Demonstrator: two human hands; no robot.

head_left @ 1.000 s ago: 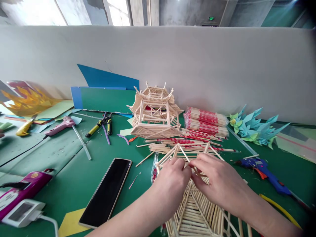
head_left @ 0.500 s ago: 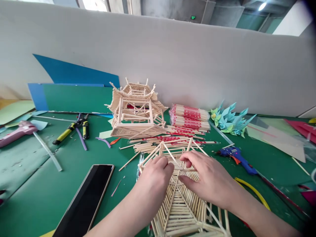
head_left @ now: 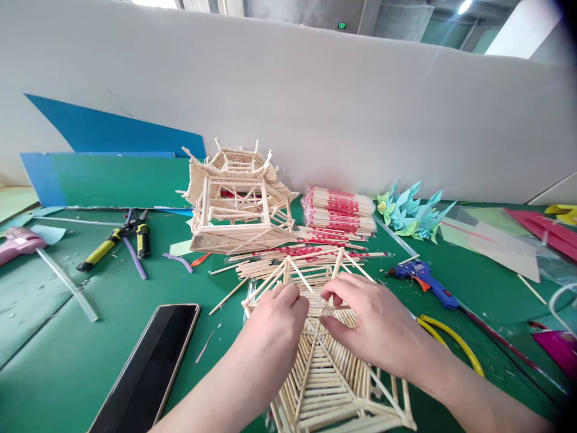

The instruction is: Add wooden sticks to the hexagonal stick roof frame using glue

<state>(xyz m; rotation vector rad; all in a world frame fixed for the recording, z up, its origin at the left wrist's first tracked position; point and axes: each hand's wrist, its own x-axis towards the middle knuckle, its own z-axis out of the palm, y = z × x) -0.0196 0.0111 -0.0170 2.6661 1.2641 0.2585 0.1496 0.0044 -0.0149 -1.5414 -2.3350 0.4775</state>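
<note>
A framework of thin wooden sticks [head_left: 327, 391] lies in front of me, with close rows of sticks forming its sloping panels. My left hand [head_left: 277, 331] is closed at its upper left side, pinching a wooden stick; the fingertips are mostly hidden. Across from it, my right hand [head_left: 376, 328] has its thumb and forefinger apart around a short crosswise stick [head_left: 336, 308]. A gap shows between that thumb and the stick. Behind the framework stands a pagoda-like model [head_left: 238, 210] built of similar sticks.
Loose sticks [head_left: 265, 264] and wrapped stick bundles [head_left: 340, 210] lie beyond the framework. A phone [head_left: 146, 367] and pliers [head_left: 119, 237] are on the left. To the right are a blue glue gun [head_left: 426, 282], yellow tubing [head_left: 455, 337] and folded paper flowers [head_left: 415, 210].
The view has turned slightly right, so everything appears shifted left. Both hands keep nearly the same pose over the stick framework.
</note>
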